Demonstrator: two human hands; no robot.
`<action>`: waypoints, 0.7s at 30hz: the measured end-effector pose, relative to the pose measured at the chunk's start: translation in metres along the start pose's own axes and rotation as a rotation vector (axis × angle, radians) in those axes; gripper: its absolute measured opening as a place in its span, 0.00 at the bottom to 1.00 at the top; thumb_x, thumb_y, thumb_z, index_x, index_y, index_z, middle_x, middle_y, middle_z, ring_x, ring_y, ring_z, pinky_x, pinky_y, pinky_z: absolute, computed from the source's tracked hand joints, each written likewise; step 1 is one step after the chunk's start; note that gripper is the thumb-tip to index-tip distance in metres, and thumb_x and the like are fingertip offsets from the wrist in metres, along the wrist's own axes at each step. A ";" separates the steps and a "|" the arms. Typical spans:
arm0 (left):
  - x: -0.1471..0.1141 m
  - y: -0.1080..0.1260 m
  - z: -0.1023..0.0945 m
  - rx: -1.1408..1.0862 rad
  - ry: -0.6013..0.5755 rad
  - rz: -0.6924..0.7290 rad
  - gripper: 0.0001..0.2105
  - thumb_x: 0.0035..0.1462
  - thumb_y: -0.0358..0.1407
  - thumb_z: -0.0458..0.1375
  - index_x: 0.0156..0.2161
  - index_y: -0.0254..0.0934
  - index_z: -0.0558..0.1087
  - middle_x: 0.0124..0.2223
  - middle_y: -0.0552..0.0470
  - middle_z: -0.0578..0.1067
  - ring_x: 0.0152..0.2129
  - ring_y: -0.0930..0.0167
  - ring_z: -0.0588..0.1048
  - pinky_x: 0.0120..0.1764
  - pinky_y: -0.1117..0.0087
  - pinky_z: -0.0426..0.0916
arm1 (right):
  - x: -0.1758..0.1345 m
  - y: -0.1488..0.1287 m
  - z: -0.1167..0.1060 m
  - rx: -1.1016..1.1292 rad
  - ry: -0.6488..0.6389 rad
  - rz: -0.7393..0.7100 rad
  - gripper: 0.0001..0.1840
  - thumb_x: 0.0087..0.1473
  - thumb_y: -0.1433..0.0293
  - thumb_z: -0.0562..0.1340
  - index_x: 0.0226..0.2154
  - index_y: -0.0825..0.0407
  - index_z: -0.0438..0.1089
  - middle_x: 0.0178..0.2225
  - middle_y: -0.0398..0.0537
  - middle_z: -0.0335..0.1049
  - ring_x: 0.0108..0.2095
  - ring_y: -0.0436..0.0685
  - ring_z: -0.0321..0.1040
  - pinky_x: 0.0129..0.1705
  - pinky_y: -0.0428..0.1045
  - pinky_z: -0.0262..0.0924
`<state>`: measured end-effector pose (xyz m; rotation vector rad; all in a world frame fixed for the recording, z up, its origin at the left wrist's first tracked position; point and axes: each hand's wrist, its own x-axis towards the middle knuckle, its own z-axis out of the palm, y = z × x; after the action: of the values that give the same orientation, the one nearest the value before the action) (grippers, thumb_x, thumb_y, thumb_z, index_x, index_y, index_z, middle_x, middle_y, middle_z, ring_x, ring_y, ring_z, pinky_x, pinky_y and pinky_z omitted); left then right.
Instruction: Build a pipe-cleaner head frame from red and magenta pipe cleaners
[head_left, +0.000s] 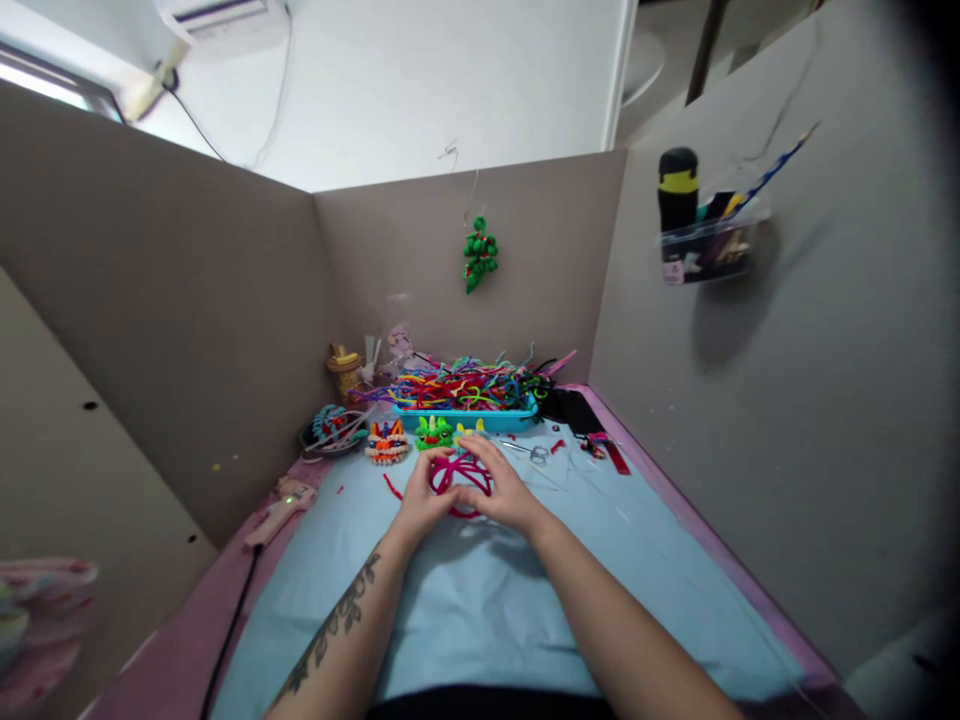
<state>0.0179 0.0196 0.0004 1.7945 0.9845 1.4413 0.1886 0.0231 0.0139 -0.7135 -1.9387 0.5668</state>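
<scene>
A bundle of magenta pipe cleaners [459, 472], bent into several loops, is held up over the middle of the table. My left hand [424, 496] grips its left side with thumb and fingers curled round it. From the right, my right hand [501, 488] is closed on the same loops, its fingers reaching over the top. The two thumbs nearly meet at the front. Just behind the hands stand small fuzzy figures: an orange and white one [387, 443], a green one [433, 433] and a yellow and blue one [469, 430], partly hidden by my right hand.
A blue tray [465, 420] heaped with coloured pipe cleaners stands at the back. Scissors [529, 452] lie to the right, near a dark phone-like slab [574, 410]. A corded pink glue gun [281, 512] and a dark bowl [334, 440] are on the left. Partition walls enclose the table.
</scene>
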 end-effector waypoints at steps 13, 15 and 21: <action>0.000 -0.024 -0.008 -0.227 -0.241 -0.180 0.56 0.34 0.40 0.70 0.64 0.41 0.40 0.64 0.35 0.48 0.59 0.54 0.55 0.58 0.54 0.51 | -0.006 0.050 0.028 0.357 -0.001 0.193 0.53 0.36 0.45 0.65 0.60 0.49 0.49 0.60 0.59 0.50 0.60 0.66 0.48 0.60 0.60 0.45; -0.003 -0.018 -0.005 -0.173 -0.276 -0.187 0.57 0.32 0.36 0.70 0.64 0.42 0.40 0.64 0.36 0.49 0.58 0.54 0.57 0.58 0.53 0.52 | -0.006 0.047 0.030 0.392 0.028 0.213 0.53 0.35 0.43 0.63 0.59 0.49 0.50 0.59 0.59 0.52 0.60 0.66 0.50 0.59 0.60 0.47; -0.007 -0.007 0.012 -0.065 -0.235 -0.169 0.56 0.31 0.31 0.70 0.63 0.42 0.40 0.63 0.38 0.51 0.58 0.53 0.56 0.56 0.53 0.56 | -0.005 0.047 0.037 0.398 0.029 0.266 0.56 0.33 0.39 0.60 0.59 0.51 0.49 0.59 0.61 0.50 0.60 0.67 0.50 0.59 0.60 0.46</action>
<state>0.0273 0.0174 -0.0111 1.7424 0.9318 1.1184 0.1685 0.0509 -0.0357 -0.7185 -1.6427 1.0641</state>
